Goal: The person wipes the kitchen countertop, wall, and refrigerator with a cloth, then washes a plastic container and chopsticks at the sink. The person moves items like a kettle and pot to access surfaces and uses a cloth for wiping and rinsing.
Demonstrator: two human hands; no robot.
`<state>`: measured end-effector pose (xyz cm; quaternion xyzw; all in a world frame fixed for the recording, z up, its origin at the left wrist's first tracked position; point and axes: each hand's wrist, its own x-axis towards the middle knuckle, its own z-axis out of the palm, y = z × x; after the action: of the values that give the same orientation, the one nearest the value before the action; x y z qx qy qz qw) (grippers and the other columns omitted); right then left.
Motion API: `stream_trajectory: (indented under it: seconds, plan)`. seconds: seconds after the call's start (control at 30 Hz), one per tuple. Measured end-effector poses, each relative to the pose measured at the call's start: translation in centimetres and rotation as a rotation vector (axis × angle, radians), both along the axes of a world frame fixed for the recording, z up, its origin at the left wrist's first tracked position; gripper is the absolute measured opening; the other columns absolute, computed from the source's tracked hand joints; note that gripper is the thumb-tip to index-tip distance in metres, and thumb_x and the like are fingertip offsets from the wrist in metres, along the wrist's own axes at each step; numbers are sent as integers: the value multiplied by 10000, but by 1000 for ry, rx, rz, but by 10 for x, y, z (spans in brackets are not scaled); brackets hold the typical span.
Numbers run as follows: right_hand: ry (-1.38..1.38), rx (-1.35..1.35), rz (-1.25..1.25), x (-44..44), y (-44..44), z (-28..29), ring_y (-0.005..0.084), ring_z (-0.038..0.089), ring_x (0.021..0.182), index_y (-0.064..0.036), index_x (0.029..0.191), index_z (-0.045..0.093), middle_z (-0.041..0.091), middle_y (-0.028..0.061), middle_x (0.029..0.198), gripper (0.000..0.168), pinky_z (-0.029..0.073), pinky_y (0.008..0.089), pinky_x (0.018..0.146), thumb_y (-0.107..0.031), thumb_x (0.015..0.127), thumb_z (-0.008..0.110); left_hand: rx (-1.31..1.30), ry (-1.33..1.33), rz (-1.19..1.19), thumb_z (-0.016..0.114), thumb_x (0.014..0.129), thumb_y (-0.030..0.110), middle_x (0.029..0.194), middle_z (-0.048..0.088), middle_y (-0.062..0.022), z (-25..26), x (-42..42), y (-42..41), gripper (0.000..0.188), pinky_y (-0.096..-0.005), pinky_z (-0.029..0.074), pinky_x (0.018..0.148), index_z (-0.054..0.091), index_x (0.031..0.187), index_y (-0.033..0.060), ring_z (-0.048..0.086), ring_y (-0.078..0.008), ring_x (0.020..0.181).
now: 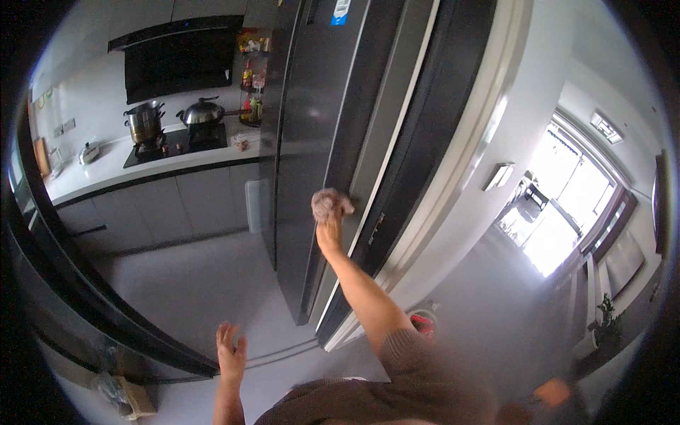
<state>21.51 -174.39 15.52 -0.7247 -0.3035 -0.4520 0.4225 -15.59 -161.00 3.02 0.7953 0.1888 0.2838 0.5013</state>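
Note:
My right hand (330,236) is shut on a crumpled pinkish cloth (328,204), with the arm stretched forward. The cloth is against or very close to the front edge of a tall dark panel, which looks like a refrigerator (319,117). A label with a blue end (340,11) is stuck high on that dark front. Just right of the cloth runs a black door frame (396,180) with a metal latch plate (376,228). Low at the left, my left hand (230,353) hangs free above the floor, fingers apart and holding nothing.
A steamer pot (144,125) and a lidded wok (202,113) stand on the black hob (178,146). Floor tracks (284,355) cross the doorway. The black-framed glass door (106,305) is at left, a cardboard box (137,398) below it. A wall switch (498,176) is right.

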Motion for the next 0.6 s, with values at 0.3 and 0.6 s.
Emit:
stream_trajectory:
  seconds: [0.3, 0.6]
  plan:
    - [1736, 349, 1332, -138, -53, -55, 178, 553, 955, -111, 1122, 523, 572, 37, 1056, 295, 438, 358, 837, -285, 894, 453, -866, 69, -278, 472, 889, 380, 1348, 340, -156, 26, 90, -24, 586, -363, 364, 967, 310, 1321, 17, 354, -250, 1237]
    - [1632, -70, 1259, -158, -100, -80, 198, 553, 980, -11, 1128, 474, 543, 103, 1080, 272, 452, 361, 859, -108, 874, 482, -977, -102, -299, 507, 857, 104, 798, 548, -32, 78, 93, -67, 94, -280, 433, 618, 545, 908, 34, 525, -130, 701]
